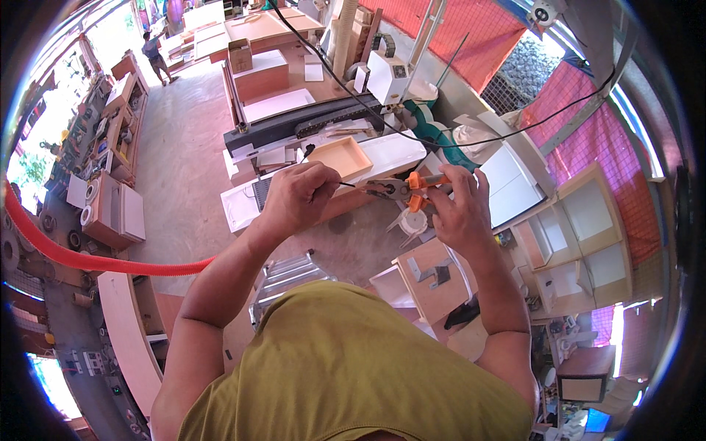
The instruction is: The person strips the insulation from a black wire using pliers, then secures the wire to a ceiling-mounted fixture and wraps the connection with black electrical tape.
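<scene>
Workshop floor (173, 140), smooth and pale, seen from above. One open wooden shelf unit (586, 208), white-backed, at right. One red corrugated hose (110, 262), curving in from the left edge. One long white panel (403, 153), beyond the hands. One white box-shaped machine (387, 77), further off. One shallow wooden tray (340, 156), lying on the white panel. Left hand (300, 192): fingers together, pinched on a thin dark cable. Right hand (462, 202): fingers clamped around the handles of the pliers, raised in the air over the floor area before the panel. Pliers (390, 189): metal head, orange grips, head pointing toward the left hand; whether the jaws are apart or bitten on the cable cannot be told. Thin dark cable (347, 184): a short length between left hand and plier head, its tip at or just beside the jaws. Progress, as judged: tool and cable are both in hand and lined up; the work at the tip looks unfinished, with no cut piece or bared wire to be made out; what remains beyond that cannot be told. Writing: machine panel, marks too small to read; tray, none seen; pliers, no maker's mark or label legible; cable, no print discernible
</scene>
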`<action>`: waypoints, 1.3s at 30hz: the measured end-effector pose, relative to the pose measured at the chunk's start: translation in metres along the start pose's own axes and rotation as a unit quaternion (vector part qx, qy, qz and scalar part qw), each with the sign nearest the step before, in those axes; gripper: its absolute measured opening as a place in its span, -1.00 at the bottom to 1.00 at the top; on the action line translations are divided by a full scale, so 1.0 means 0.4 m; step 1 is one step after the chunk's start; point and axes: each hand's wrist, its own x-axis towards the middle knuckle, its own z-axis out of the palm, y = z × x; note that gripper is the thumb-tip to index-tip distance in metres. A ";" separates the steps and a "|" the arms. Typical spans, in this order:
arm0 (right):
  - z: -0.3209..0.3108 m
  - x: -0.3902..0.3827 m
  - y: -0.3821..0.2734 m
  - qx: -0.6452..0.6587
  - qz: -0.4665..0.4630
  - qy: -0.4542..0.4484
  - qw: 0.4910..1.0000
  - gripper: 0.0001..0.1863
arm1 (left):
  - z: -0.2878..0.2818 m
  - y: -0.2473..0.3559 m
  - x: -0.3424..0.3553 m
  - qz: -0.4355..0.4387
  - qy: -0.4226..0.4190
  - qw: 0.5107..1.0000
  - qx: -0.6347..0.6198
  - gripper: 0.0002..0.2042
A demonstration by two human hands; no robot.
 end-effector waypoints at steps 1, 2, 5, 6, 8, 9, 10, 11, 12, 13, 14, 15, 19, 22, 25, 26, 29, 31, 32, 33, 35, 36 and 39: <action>-0.002 0.002 -0.001 -0.004 0.001 -0.006 1.000 -0.72 | -0.001 0.000 0.000 0.003 0.001 1.000 0.002 -0.95; -0.002 0.002 -0.002 -0.006 0.000 -0.003 1.000 -0.72 | 0.000 -0.001 0.000 0.004 0.002 1.000 0.001 -0.95; -0.001 0.002 -0.001 -0.011 0.000 0.003 1.000 -0.72 | 0.001 -0.001 0.001 0.011 0.001 1.000 -0.002 -0.95; -0.001 0.002 0.001 -0.010 -0.001 0.004 1.000 -0.73 | -0.001 0.001 0.002 0.014 -0.002 1.000 -0.002 -0.95; 0.002 -0.003 0.005 -0.008 -0.001 0.008 1.000 -0.68 | -0.001 0.002 0.004 0.020 -0.006 1.000 -0.002 -0.94; 0.008 -0.007 0.009 -0.006 0.000 0.011 1.000 -0.63 | 0.000 0.002 0.005 0.022 -0.007 1.000 -0.004 -0.94; 0.011 -0.009 0.011 -0.004 0.000 0.015 1.000 -0.57 | 0.000 0.001 0.006 0.024 -0.008 1.000 -0.005 -0.94; 0.010 -0.008 0.011 -0.004 0.002 0.018 1.000 -0.58 | -0.001 0.003 0.008 0.026 -0.019 0.999 -0.009 -0.94; 0.009 -0.006 0.009 -0.004 0.004 0.021 1.000 -0.58 | -0.002 0.005 0.009 0.028 -0.030 0.999 -0.014 -0.93; 0.007 -0.003 0.009 -0.004 0.006 0.024 1.000 -0.58 | -0.003 0.007 0.010 0.031 -0.041 0.999 -0.018 -0.93; 0.004 -0.002 0.010 -0.003 0.006 0.023 1.000 -0.58 | -0.001 0.009 0.010 0.028 -0.035 0.999 -0.022 -0.93; 0.002 -0.001 0.012 -0.002 0.006 0.023 1.000 -0.58 | 0.001 0.010 0.011 0.025 -0.029 0.999 -0.027 -0.93; -0.013 -0.007 0.020 -0.006 0.017 -0.009 1.000 -0.68 | 0.001 0.001 0.010 0.000 -0.030 0.999 -0.037 -0.93; -0.016 -0.009 0.032 -0.014 0.010 -0.021 1.000 -0.68 | -0.001 -0.006 0.017 0.009 -0.041 0.998 -0.049 -0.93; -0.026 -0.003 0.031 -0.005 -0.002 -0.029 1.000 -0.69 | 0.000 -0.002 0.017 0.000 -0.044 0.998 -0.048 -0.93; -0.025 -0.002 0.031 -0.003 -0.003 -0.029 1.000 -0.69 | -0.001 0.001 0.018 0.003 -0.047 0.998 -0.051 -0.93; -0.023 0.002 0.028 -0.001 -0.006 -0.032 0.999 -0.69 | -0.004 0.006 0.020 0.013 -0.052 0.997 -0.056 -0.93; -0.024 0.006 0.027 -0.001 -0.007 -0.035 0.999 -0.69 | -0.004 0.001 0.019 0.020 -0.050 0.997 -0.050 -0.92; -0.023 0.007 0.027 -0.005 -0.010 -0.034 0.999 -0.69 | -0.004 -0.002 0.018 0.021 -0.050 0.997 -0.049 -0.92; -0.023 0.007 0.027 -0.008 -0.013 -0.032 0.999 -0.69 | -0.004 -0.006 0.018 0.022 -0.050 0.997 -0.047 -0.92; -0.022 0.009 0.027 -0.015 -0.017 -0.030 0.999 -0.70 | -0.004 -0.009 0.017 0.028 -0.053 0.997 -0.043 -0.92; -0.022 0.011 0.026 -0.019 -0.019 -0.030 0.999 -0.70 | -0.004 -0.008 0.018 0.032 -0.055 0.997 -0.041 -0.92; -0.024 0.016 0.024 -0.024 -0.025 -0.035 0.999 -0.72 | -0.005 0.001 0.018 0.049 -0.054 0.996 -0.050 -0.91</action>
